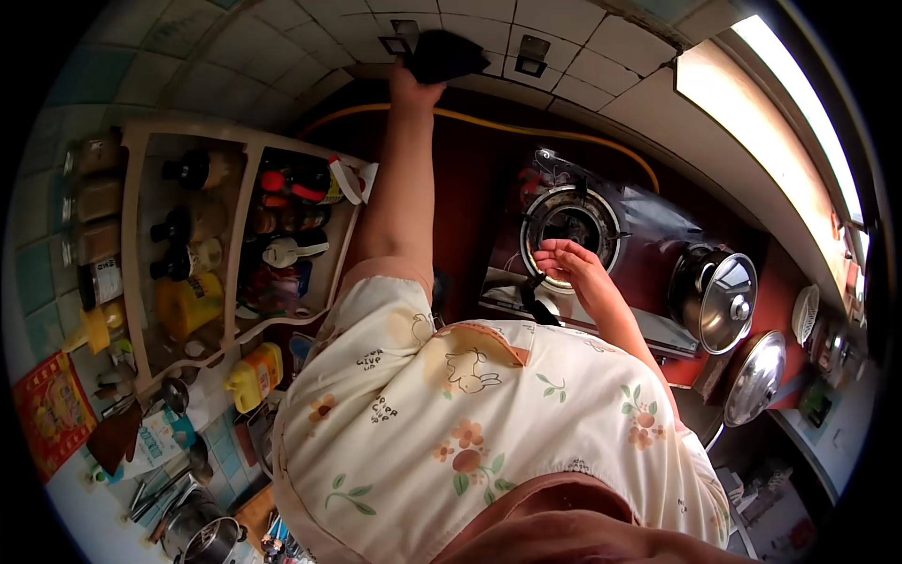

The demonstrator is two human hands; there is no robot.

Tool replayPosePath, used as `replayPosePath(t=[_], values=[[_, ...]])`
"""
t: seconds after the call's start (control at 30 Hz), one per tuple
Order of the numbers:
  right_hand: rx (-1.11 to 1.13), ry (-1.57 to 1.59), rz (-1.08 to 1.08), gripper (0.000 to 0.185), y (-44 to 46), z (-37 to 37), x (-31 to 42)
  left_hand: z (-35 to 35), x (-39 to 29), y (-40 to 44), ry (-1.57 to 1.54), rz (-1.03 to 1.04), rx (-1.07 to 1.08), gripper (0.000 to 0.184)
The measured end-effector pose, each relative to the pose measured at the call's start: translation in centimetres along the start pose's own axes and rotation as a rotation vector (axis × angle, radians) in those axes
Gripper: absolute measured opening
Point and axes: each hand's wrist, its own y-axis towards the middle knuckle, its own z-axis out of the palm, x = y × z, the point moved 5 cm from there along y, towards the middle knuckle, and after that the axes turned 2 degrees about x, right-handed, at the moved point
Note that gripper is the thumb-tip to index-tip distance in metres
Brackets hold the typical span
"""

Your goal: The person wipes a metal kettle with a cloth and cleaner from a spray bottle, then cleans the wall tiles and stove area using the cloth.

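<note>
At the tiled wall [573, 56], my left hand [416, 86] is raised at the end of a stretched arm and closed on a dark cloth [447, 56], beside a metal wall hook [402, 36]. My right hand [570, 260] hovers over the near side of the gas burner [575, 226], its fingers loosely bent and apart, holding nothing. Below that hand a black object [537, 303] lies at the stove's front edge.
A lidded pot [722, 296] stands on the stove's right side, with another glass lid [754, 378] nearer. A yellow hose [526, 124] runs behind the stove. On the left is a shelf [240, 235] of bottles and jars; below it stands a yellow jug [254, 378].
</note>
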Motion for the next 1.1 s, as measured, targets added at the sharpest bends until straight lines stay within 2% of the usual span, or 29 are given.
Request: replayPosePath(t=[0.07,0.13,0.27,0.33,0.37,0.4,0.5,0.53,0.6,0.67,0.77,0.8,0.87,0.9,0.93,0.97,1.0,1.1], values=[[-0.005,-0.001,0.0,0.03,0.0,-0.1,0.3,-0.8,0.5,0.1,-0.044,0.01,-0.017,0.045],[-0.005,-0.002,-0.006,0.031,-0.1,-0.3,0.4,-1.5,-0.2,-0.9,-0.156,0.221,-0.163,0.045],[-0.016,0.007,0.0,0.033,-0.9,-1.3,-0.3,-3.3,-0.3,0.0,-0.293,0.273,-0.136,0.045],[-0.009,0.006,0.001,0.033,-1.1,-1.5,-0.7,-1.9,1.1,-0.1,-0.102,0.423,0.086,0.054],[-0.02,-0.004,0.019,0.034,-1.2,-1.6,-1.0,-1.1,2.3,-1.0,-0.058,0.451,0.105,0.065],[-0.033,-0.014,0.036,0.034,-1.2,-1.6,-1.2,0.2,3.1,-1.9,0.009,0.463,0.148,0.069],[-0.043,0.016,0.05,0.034,-1.3,-1.3,-1.3,2.3,5.8,-4.2,0.275,0.484,0.023,0.068],[-0.041,0.011,0.058,0.034,-1.1,-1.3,-1.4,2.9,6.8,-4.3,0.41,0.562,0.117,0.066],[-0.034,-0.004,0.064,0.034,-0.9,-0.9,-1.1,3.7,8.4,-4.7,0.639,0.599,0.174,0.069],[-0.028,-0.022,0.071,0.034,-0.6,-0.7,-0.9,5.2,8.5,-6.4,0.659,0.529,0.142,0.07],[0.003,-0.06,0.052,0.034,-0.2,-0.8,-0.9,4.8,8.2,-5.6,0.784,0.62,0.103,0.071],[-0.009,-0.066,0.033,0.035,-0.3,-1.0,-0.8,4.9,7.7,-5.8,0.72,0.49,0.054,0.07],[-0.03,-0.072,0.022,0.036,-0.3,-1.4,-0.8,3.4,6.9,-3.9,0.654,0.389,-0.008,0.07],[-0.034,-0.068,0.025,0.036,-0.5,-1.4,-0.8,1.2,6.5,-1.1,0.918,0.667,-0.044,0.069],[-0.04,-0.062,0.028,0.036,-0.7,-1.5,-0.8,2.3,5.2,-2.1,1.183,0.942,-0.084,0.068],[-0.027,-0.067,0.033,0.036,-0.8,-1.5,-1.0,1.6,4.8,-2.5,1.173,0.821,-0.061,0.067],[-0.038,-0.06,0.038,0.036,-0.9,-1.8,-1.1,0.8,4.2,-1.5,1.174,0.829,-0.067,0.067],[-0.037,-0.07,0.041,0.036,-0.7,-1.9,-1.0,-1.9,2.7,1.9,1.314,1.005,-0.143,0.063]])
